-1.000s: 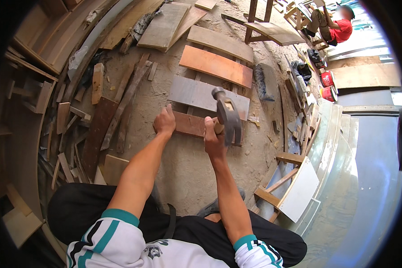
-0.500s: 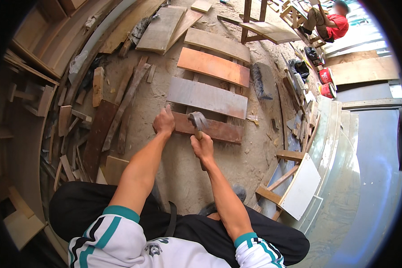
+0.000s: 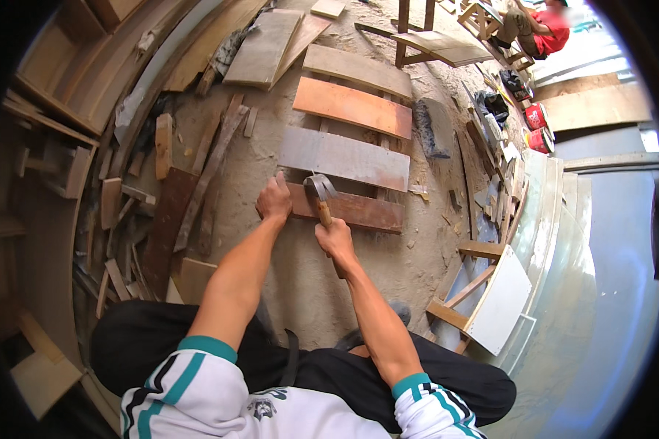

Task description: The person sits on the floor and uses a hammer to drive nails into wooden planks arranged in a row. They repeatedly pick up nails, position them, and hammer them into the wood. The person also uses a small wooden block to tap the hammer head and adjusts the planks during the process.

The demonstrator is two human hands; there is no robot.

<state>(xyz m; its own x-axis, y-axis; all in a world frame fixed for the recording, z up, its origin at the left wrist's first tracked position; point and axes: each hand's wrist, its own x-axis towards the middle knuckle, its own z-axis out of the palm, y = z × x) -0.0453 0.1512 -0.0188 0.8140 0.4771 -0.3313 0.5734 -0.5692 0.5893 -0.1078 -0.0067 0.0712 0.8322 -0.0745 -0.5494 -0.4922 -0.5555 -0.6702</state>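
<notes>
- My right hand [image 3: 334,238] grips a hammer [image 3: 319,195] at the frame's center, its claw head grey, its handle wooden.
- My left hand [image 3: 274,199] curls at the left end of a worn reddish-brown board [image 3: 366,212], mid-frame; whether it grasps anything, I cannot tell.
- Red buckets [image 3: 536,117] sit at the frame's upper right, their contents too small to make out.

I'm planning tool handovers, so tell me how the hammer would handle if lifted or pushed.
The hammer would probably feel heavy toward its head, which looks metal and sits on a slimmer wooden handle. It should stay stiff, as the handle looks rigid in the right hand. Pushed, it likely wouldn't roll freely, given its protruding claw.
</notes>
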